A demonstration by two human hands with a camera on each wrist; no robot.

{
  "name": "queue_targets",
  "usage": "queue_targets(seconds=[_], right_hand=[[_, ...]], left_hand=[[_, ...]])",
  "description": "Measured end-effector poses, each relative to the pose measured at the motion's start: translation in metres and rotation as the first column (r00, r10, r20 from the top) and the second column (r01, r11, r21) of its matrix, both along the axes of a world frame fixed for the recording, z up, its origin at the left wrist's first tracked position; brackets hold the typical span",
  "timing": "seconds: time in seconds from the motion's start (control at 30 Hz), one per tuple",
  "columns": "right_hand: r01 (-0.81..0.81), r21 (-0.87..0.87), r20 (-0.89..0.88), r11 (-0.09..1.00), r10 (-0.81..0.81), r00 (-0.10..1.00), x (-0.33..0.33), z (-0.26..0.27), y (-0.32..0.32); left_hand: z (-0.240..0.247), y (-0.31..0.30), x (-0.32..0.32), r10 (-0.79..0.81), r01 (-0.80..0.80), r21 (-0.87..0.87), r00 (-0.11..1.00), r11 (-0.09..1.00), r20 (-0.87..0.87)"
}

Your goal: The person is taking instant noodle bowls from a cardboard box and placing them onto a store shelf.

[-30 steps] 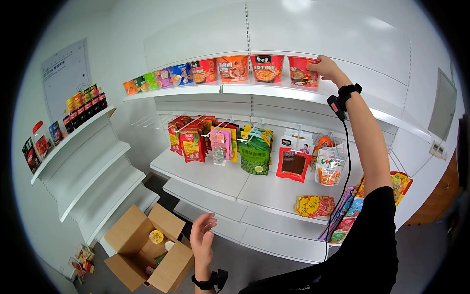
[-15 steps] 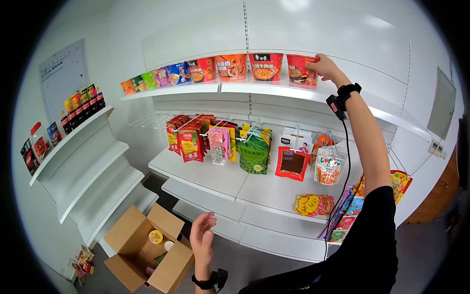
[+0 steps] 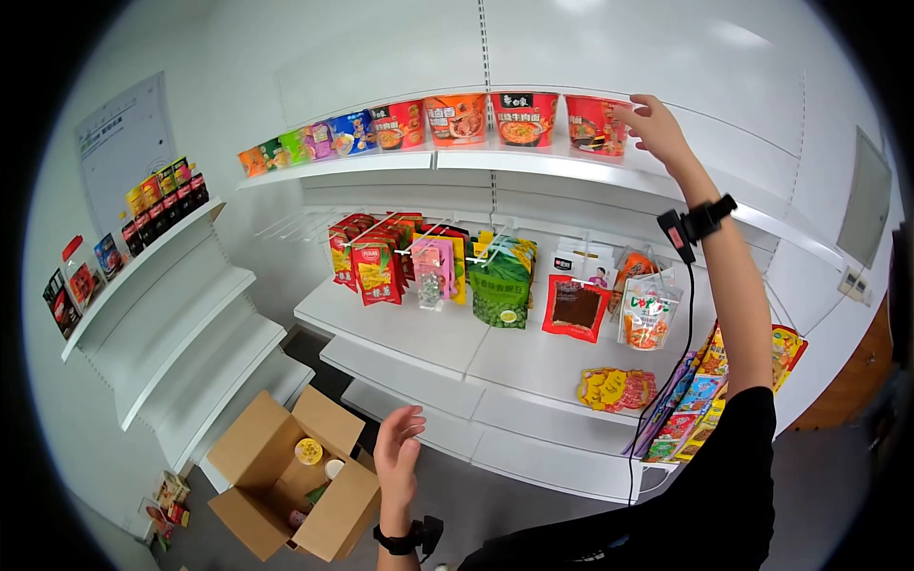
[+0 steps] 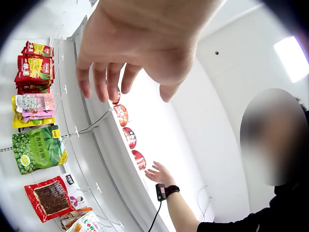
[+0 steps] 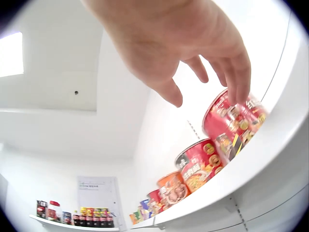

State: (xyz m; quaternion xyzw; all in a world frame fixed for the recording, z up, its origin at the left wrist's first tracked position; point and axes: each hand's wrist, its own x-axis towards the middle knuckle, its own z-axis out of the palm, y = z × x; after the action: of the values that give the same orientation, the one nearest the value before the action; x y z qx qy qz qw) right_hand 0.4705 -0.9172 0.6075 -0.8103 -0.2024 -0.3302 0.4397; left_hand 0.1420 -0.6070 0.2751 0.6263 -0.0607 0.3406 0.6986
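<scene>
On the top shelf, the rightmost red instant noodle bucket stands upright at the end of a row. My right hand is just right of it, fingers spread and loosely bent, holding nothing. In the right wrist view the fingertips overlap the upper part of that noodle bucket, while the thumb points away from it. To its left are another red noodle bucket and an orange one. My left hand hangs low beside the cardboard box, fingers relaxed and holding nothing.
The open cardboard box on the floor holds a yellow-lidded cup and a few other items. Snack bags such as the green pea bag hang from hooks below the top shelf. A side shelf carries dark bottles.
My right hand has let go of the rightmost noodle bucket and moved slightly right, its fingers opening. The bucket stays on the shelf. My left hand has barely moved.
</scene>
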Motion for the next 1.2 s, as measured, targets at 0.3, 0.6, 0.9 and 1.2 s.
queue_targets(seconds=[0.3,0.6,0.9,1.2], right_hand=[[-0.293,0.156,-0.022,0.943,0.3,0.954,-0.085,-0.104,0.032],[-0.434,0.387,-0.221,0.814,0.538,0.813,-0.151,-0.197,0.064],[-0.391,0.723,-0.205,0.569,0.718,0.666,-0.209,-0.283,0.107],[-0.185,0.769,-0.377,0.612,0.669,0.641,-0.234,-0.373,0.146]], left_hand=[[-0.011,0.027,-0.015,0.005,-0.006,-0.03,0.999,1.0,-0.039],[-0.028,0.063,-0.044,0.091,-0.096,-0.064,0.993,0.993,-0.076],[-0.071,0.099,-0.102,0.25,-0.286,-0.213,0.951,0.934,-0.181],[-0.106,0.138,-0.153,0.431,-0.492,-0.226,0.861,0.841,-0.269]])
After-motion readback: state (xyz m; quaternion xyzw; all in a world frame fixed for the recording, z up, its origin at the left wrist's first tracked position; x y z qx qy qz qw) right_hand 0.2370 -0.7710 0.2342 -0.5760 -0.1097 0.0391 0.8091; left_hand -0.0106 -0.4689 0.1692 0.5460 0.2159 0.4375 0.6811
